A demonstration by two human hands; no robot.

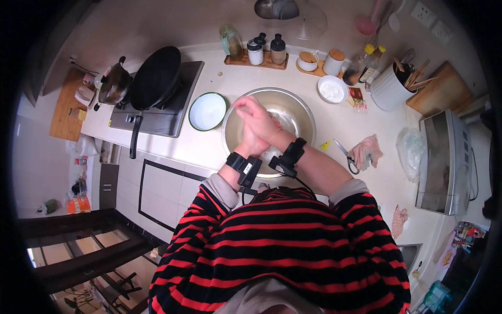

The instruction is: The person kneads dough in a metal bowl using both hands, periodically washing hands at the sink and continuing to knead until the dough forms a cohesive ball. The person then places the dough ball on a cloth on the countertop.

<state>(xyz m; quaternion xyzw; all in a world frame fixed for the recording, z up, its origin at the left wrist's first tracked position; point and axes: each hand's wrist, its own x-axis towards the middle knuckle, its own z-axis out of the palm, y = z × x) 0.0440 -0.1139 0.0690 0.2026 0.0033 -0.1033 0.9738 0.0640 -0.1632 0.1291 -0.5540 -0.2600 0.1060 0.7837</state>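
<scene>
Over a wide stainless steel mixing bowl (304, 106), my two hands are pressed against each other. My right hand (259, 119) lies across the top, its fingers reaching to the upper left. Beneath it, my left hand (254, 139) is partly covered, and its fingers are mostly hidden. Whether anything sits between the palms cannot be seen. Some whitish material (285, 119) shows inside the bowl behind my hands; its kind is unclear. Just left of the bowl stands a white enamel basin with a green rim (208, 111).
A black wok (156, 78) and a lidded pot (113, 84) stand on the gas hob (192, 94). Seasoning jars (255, 53) line the wall near a small bowl of white powder (333, 89). Scissors (350, 159) and a pink cloth (366, 151) lie right, before a microwave oven (445, 161).
</scene>
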